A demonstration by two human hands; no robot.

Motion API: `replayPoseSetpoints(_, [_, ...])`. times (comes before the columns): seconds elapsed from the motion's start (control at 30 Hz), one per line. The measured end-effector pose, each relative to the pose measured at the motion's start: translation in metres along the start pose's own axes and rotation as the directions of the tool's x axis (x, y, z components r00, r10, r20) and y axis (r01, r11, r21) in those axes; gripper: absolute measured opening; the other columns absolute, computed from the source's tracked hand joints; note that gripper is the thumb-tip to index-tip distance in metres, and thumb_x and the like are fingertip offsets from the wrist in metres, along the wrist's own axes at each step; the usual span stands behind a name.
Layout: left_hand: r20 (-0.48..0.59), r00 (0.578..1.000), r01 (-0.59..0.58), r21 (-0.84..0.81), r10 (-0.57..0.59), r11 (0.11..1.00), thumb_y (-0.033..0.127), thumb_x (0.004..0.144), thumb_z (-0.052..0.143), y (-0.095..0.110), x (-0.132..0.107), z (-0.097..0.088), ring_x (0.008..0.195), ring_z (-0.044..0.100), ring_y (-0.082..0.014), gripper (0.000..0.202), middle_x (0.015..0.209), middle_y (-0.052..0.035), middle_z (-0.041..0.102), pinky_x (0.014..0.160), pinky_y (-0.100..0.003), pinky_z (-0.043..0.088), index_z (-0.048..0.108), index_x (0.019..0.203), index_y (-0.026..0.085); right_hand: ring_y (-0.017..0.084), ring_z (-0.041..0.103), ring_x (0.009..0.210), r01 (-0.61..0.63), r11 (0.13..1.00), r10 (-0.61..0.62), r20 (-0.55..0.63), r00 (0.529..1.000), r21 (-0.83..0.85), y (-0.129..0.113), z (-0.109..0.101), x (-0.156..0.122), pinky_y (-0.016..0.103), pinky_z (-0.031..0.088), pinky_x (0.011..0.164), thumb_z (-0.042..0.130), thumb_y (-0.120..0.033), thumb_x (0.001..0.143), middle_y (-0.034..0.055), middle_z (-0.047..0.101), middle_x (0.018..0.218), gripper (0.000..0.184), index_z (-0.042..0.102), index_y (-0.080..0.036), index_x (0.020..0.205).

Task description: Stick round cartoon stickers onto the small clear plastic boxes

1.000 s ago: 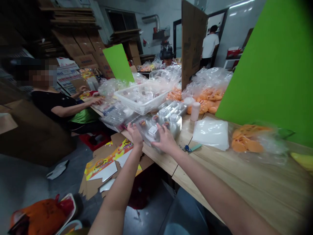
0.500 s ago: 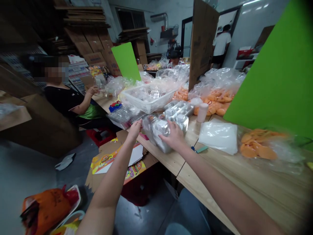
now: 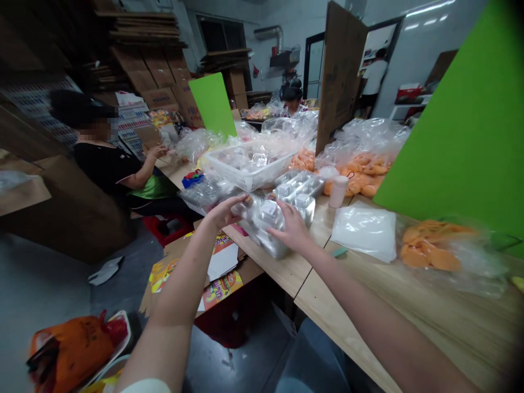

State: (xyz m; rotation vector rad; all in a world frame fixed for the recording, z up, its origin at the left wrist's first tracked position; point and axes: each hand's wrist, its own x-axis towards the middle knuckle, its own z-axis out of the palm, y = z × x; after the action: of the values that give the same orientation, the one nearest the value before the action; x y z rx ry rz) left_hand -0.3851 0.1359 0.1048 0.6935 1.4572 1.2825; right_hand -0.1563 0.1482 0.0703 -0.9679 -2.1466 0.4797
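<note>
Both of my hands are at a group of clear plastic blister packs (image 3: 268, 218) near the table's front edge. My left hand (image 3: 226, 212) has its fingers closed on the packs' left side, thumb and fingertips at the top edge. On the other side, my right hand (image 3: 292, 226) curves around the packs with the fingers somewhat apart, pressed against the clear plastic. What lies inside the packs is blurred. Right behind them stand more clear plastic packs (image 3: 301, 185) in rows, and to the left lies a stack of clear packs (image 3: 204, 195).
Behind the packs stands a white basket (image 3: 248, 180) of clear plastic. To the right are a pink bottle (image 3: 338, 191), white sheets (image 3: 364, 232) and a bag of orange pieces (image 3: 429, 254). Printed cardboard (image 3: 221, 289) lies below left. A co-worker (image 3: 106, 164) sits at left.
My left hand has moved slightly right and inward, from the edge onto the packs. My right hand stays about where it was. The co-worker's head at the back has come up.
</note>
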Motion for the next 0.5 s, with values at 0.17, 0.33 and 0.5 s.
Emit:
replayPoseSetpoints(0.17, [-0.039, 0.998, -0.061, -0.163, 0.056, 0.985, 0.032, 0.067, 0.066, 0.001, 0.0, 0.01, 0.053, 0.056, -0.0071, 0.028, 0.076, 0.0011, 0.067, 0.042, -0.016, 0.042, 0.065, 0.094, 0.022, 0.031, 0.021, 0.132, -0.089, 0.986, 0.112, -0.165, 0.98, 0.142, -0.005, -0.001, -0.016, 0.052, 0.025, 0.104, 0.061, -0.05, 0.069, 0.0143, 0.025, 0.143, 0.088, 0.018, -0.019, 0.139])
replayPoseSetpoints(0.33, [-0.051, 0.983, -0.182, -0.387, 0.176, 0.904, 0.028, 0.072, 0.065, 0.009, -0.005, 0.036, 0.05, 0.052, -0.0032, 0.025, 0.076, 0.0035, 0.066, 0.043, -0.013, 0.043, 0.063, 0.096, 0.022, 0.025, 0.044, 0.119, -0.267, 0.745, 0.447, -0.16, 0.88, 0.612, -0.003, -0.007, -0.022, 0.04, 0.046, 0.088, 0.047, -0.055, 0.079, 0.0148, 0.041, 0.133, 0.075, 0.018, -0.019, 0.138])
replayPoseSetpoints(0.5, [-0.087, 0.96, -0.279, -0.285, 0.265, 0.917, 0.038, 0.074, 0.064, 0.006, -0.013, 0.063, 0.063, 0.059, -0.0074, 0.035, 0.084, 0.0001, 0.066, 0.05, -0.015, 0.047, 0.057, 0.104, 0.022, 0.022, 0.059, 0.101, -0.364, 0.327, 0.493, 0.171, 0.853, 0.872, 0.004, -0.024, 0.002, 0.035, 0.053, 0.075, 0.034, -0.057, 0.084, 0.0111, 0.056, 0.118, 0.057, 0.035, -0.021, 0.128])
